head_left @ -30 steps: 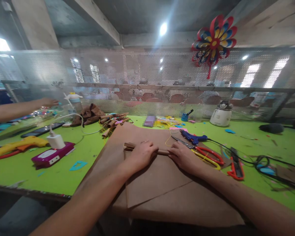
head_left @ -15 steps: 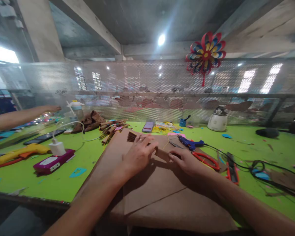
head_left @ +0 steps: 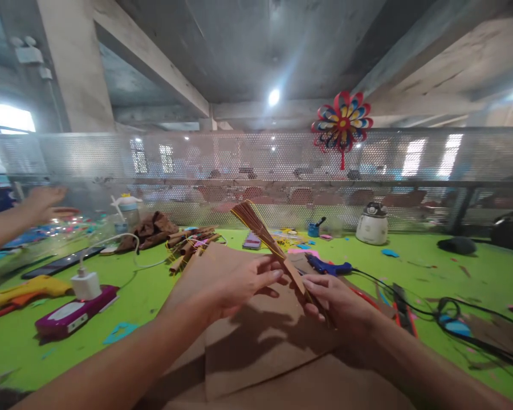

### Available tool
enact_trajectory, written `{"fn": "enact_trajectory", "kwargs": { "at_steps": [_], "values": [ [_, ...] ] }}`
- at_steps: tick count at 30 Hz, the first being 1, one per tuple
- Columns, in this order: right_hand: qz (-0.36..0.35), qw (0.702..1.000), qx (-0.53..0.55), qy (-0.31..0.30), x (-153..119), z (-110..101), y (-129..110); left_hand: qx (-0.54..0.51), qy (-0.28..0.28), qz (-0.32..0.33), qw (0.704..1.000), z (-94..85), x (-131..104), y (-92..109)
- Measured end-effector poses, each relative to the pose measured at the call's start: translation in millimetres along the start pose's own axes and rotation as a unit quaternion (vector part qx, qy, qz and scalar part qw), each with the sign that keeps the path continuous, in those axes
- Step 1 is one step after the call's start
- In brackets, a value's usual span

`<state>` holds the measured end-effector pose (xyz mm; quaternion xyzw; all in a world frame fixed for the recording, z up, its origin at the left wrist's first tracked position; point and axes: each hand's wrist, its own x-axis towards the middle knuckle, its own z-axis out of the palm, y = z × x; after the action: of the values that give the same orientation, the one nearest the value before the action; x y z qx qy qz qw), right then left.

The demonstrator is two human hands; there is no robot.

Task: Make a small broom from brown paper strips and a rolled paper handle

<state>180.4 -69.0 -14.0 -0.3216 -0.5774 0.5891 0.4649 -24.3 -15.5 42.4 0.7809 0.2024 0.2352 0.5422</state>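
My right hand [head_left: 337,293] grips the lower part of a brown pleated paper strip [head_left: 256,223], with the thumb on top and fingertips curled under. The strip is tilted, its far end spreading into narrow folds, and a yellow string runs along it. Just left of its middle, my left hand [head_left: 241,285] is open with fingers apart; whether a fingertip touches the paper is unclear. Beneath both hands lies a large brown cardboard sheet [head_left: 282,364]. A blue glue gun [head_left: 328,265] rests beyond my right hand, and red-handled scissors [head_left: 365,296] are partly hidden by that hand.
Rolled brown pieces with yellow string [head_left: 192,242] lie at back left. A purple power strip [head_left: 74,310] with a white plug and a yellow tool [head_left: 29,290] are at left. Black cables [head_left: 448,302] cross the right side. Another person's hand [head_left: 47,199] reaches in at far left.
The pleated strip has been raised off the cardboard and tilted, its folded end now up. My left hand has let go and opened. The view has shifted upward.
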Motion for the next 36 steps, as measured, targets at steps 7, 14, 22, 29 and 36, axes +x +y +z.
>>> {"fn": "enact_trajectory", "kwargs": {
  "at_steps": [7,14,22,29,36],
  "values": [
    [-0.011,0.99,0.117,-0.077,-8.7,11.3,-7.2,-0.154,-0.015,0.079,0.985,16.4,1.7,6.9],
    [0.033,0.986,0.137,-0.089,-6.7,9.4,8.6,-0.249,0.053,0.023,0.967,25.3,18.1,-25.0],
    [-0.018,0.99,-0.111,0.085,1.4,16.6,2.9,-0.233,0.132,0.004,0.964,12.2,21.2,-57.3],
    [0.001,0.954,-0.279,0.108,16.7,28.9,-3.7,-0.282,0.124,0.005,0.951,16.9,20.2,-54.2],
    [-0.012,0.971,-0.215,0.103,23.3,39.2,8.1,-0.332,0.161,0.01,0.929,17.1,15.9,-50.1]
  ]
}}
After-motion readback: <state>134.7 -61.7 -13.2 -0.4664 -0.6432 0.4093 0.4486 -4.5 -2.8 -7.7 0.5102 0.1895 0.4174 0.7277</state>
